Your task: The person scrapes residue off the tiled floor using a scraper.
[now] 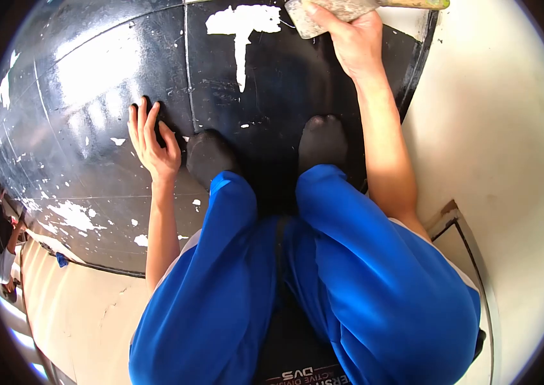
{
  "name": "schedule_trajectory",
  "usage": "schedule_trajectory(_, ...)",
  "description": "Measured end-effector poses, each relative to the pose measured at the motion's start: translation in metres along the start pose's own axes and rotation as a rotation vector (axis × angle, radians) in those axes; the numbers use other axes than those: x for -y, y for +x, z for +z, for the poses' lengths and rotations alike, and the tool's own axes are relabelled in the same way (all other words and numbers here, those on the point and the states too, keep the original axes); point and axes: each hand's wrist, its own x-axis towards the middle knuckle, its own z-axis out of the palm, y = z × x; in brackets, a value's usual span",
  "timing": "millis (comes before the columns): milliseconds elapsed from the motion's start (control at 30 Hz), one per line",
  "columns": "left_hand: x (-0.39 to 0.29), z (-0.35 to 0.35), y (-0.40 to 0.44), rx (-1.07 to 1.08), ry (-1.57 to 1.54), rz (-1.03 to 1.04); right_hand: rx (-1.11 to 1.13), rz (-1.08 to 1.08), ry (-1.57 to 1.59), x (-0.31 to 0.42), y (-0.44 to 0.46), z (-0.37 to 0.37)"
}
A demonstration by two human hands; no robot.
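My right hand [359, 46] is closed around a putty knife [309, 19] at the top of the view. Its broad blade is smeared with pale residue, and its wooden handle points right. Just left of the blade, a white T-shaped patch [243, 24] marks the glossy black surface [252, 70]. My left hand [154, 142] rests on that same surface with fingers spread, holding nothing. Beside it is my left foot in a dark sock [209, 156]; the other foot [323, 141] stands farther right.
A cream wall or panel [490, 128] borders the black surface on the right. More white flakes and bare patches [73, 215] dot the lower left. At the far left edge another person [2, 237] is partly visible. Blue-trousered knees [233, 192] fill the lower middle.
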Motion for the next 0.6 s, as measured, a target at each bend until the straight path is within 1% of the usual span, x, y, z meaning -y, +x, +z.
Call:
schedule_trajectory(67, 0.001, 0.005, -0.001, -0.015, 0.005, -0.004, 0.030, -0.009, -0.144, -0.002, 0.002, 0.000)
schedule_trajectory(100, 0.002, 0.005, -0.001, -0.017, 0.008, -0.009, 0.027, -0.010, -0.116, -0.007, 0.001, 0.000)
schedule_trajectory(200, 0.003, 0.007, 0.000, -0.038, 0.038, -0.011, 0.041, 0.133, -0.183, 0.001, -0.006, -0.003)
schedule_trajectory(233, 0.003, 0.006, 0.001, -0.037, 0.036, -0.010, 0.072, 0.117, -0.274, 0.003, -0.009, -0.006)
schedule_trajectory(333, 0.003, 0.005, -0.002, -0.024, 0.027, -0.010, 0.092, 0.032, -0.238, 0.026, -0.006, -0.004)
schedule_trajectory(400, 0.004, 0.005, -0.001, -0.024, 0.029, -0.010, 0.093, 0.177, -0.152, 0.045, -0.004, -0.003)
schedule_trajectory(500, 0.005, 0.006, -0.002, -0.024, 0.039, -0.014, 0.057, 0.125, -0.458, 0.069, -0.002, -0.003)
schedule_trajectory(600, 0.004, 0.006, -0.003, -0.020, 0.045, -0.019, 0.072, 0.115, -0.488, 0.070, 0.004, -0.009)
